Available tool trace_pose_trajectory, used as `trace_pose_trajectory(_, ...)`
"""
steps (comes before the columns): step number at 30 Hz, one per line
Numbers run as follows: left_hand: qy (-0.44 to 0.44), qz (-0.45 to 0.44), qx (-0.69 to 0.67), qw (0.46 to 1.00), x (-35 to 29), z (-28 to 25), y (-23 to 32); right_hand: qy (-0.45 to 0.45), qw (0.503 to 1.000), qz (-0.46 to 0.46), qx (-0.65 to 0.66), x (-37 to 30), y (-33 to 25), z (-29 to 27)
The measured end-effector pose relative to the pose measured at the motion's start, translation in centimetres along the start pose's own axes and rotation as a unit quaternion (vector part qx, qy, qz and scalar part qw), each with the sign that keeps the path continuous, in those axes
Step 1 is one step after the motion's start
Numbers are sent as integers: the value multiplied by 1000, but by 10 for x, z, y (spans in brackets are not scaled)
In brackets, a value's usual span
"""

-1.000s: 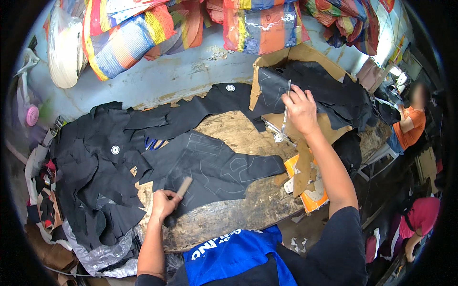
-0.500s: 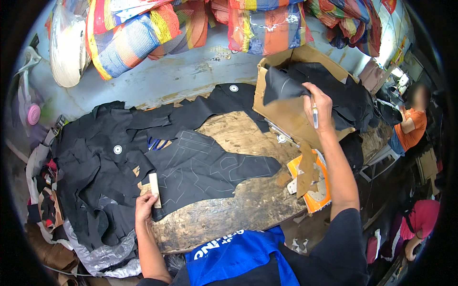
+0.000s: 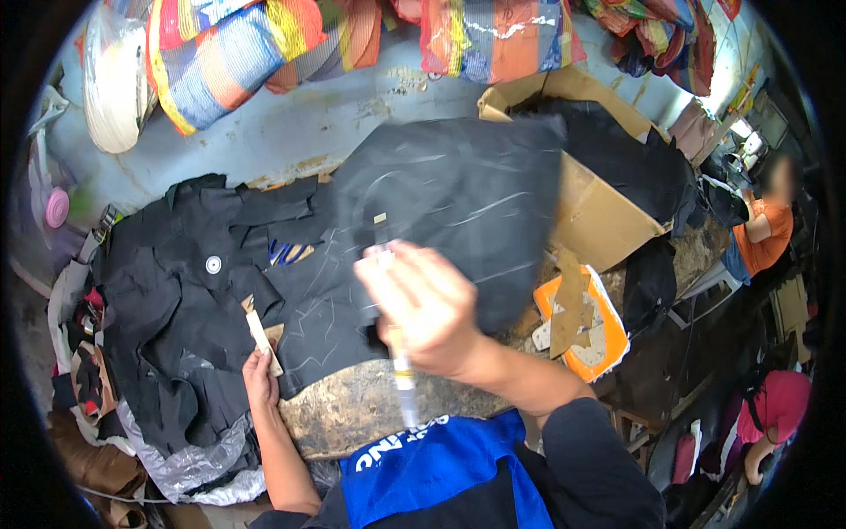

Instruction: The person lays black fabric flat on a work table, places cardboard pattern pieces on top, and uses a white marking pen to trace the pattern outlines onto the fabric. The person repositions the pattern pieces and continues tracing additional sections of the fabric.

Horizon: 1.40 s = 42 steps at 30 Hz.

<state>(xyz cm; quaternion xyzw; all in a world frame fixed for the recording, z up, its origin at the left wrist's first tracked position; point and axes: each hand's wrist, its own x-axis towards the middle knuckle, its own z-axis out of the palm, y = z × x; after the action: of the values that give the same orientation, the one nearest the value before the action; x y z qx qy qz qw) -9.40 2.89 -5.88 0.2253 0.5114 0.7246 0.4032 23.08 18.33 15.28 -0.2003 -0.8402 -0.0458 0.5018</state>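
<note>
My right hand (image 3: 432, 309), blurred by motion, is closed on the edge of a black leather-like sheet (image 3: 476, 203) with pale drawn lines. A white-barrelled pen (image 3: 404, 388) juts out below that same hand. The raised sheet hides much of the table and part of the marked black piece (image 3: 326, 339) beneath it. Near the left end of the table, my left hand (image 3: 260, 377) pinches narrow beige strips (image 3: 257, 326), perhaps card. Just beyond it lie crumpled black sheets (image 3: 150, 291) and a blue-handled tool (image 3: 286, 253).
A cardboard box (image 3: 608, 198) holding black material (image 3: 608, 141) stands at the back right. Closer in is an orange-and-white packet (image 3: 608, 331) under brown scraps. Colourful woven bags (image 3: 238, 70) hang over the far side. Two people (image 3: 762, 225) are at the right.
My right hand has come from the box toward the table's middle, bringing the black sheet, now spread wide. My left hand has shifted slightly left, and its strips have tilted.
</note>
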Motion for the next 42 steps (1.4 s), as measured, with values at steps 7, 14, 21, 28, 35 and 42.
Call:
trace_pose_trajectory(7, 51, 44, -67, 995, -9, 4, 0, -375, 904, 147, 146, -105, -67, 109)
trace_pose_trajectory(14, 97, 17, 193, 976, -25, 21, 19, -231, 936, 179, 197, -152, -26, 72)
trace_pose_trajectory(21, 30, -79, 222, 971, -17, 41, 43, -220, 862, 434, -140, -152, 53, 31)
trace_pose_trajectory(28, 3, -74, 438, 896, 3, 69, 56, -189, 839, 510, -4, -156, 68, 48)
trace_pose_trajectory(35, -50, -65, 525, 847, -16, 44, 97, -195, 835, 497, 132, -157, 36, 18)
trace_pose_trajectory(42, -40, -154, 476, 865, -53, 3, 91, -226, 857, 458, 67, -171, 1, 8)
